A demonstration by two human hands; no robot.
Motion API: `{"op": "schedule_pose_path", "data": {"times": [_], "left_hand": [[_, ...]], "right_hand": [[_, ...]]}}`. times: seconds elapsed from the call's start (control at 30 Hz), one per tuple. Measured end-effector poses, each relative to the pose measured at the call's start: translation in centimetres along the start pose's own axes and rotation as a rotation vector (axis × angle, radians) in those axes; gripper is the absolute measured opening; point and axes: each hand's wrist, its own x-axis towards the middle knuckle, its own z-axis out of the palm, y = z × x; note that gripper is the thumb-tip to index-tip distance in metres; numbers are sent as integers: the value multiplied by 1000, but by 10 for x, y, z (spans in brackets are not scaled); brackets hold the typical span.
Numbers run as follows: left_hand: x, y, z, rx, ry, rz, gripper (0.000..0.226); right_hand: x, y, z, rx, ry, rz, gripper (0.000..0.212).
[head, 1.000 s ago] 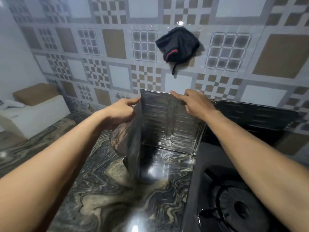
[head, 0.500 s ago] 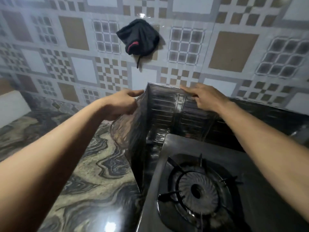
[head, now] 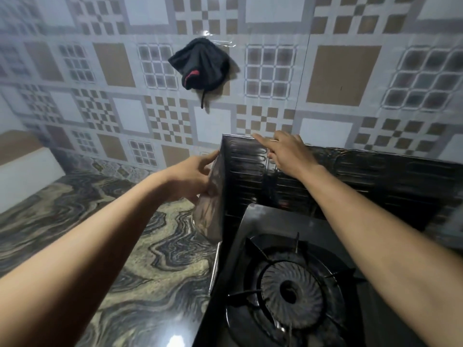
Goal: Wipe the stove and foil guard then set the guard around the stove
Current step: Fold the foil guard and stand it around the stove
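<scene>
While the stove [head: 288, 294] sits nearest on the desk [head: 140, 259], we note the guard [head: 240, 176] upright along its left and back sides. Left hand [head: 193, 179] clamps the guard's left panel; right hand [head: 288, 151] lies flat, fingers apart, on the back panel's top edge. Cloth [head: 200, 65] hangs on wall.

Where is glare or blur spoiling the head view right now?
Head view: a bright glare spot on the countertop near the bottom edge; wall tiles blur toward the upper left; wide-angle bending at the edges; the stove and foil guard stay dim but readable.
</scene>
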Motion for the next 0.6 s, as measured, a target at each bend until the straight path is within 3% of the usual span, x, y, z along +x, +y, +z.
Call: {"op": "schedule_pose_path", "data": {"times": [0.27,0.4,0.6], "left_hand": [[6,24,19,119,44,50,96],[14,34,37,192,26,48,83],[17,24,54,392,94,-44,88]], "right_hand": [[-43,47,-33,34,-13,63,67],[-62,70,-40,21,-38,107,64],[-50,47,-35,-91,-15,-25,76]]}}
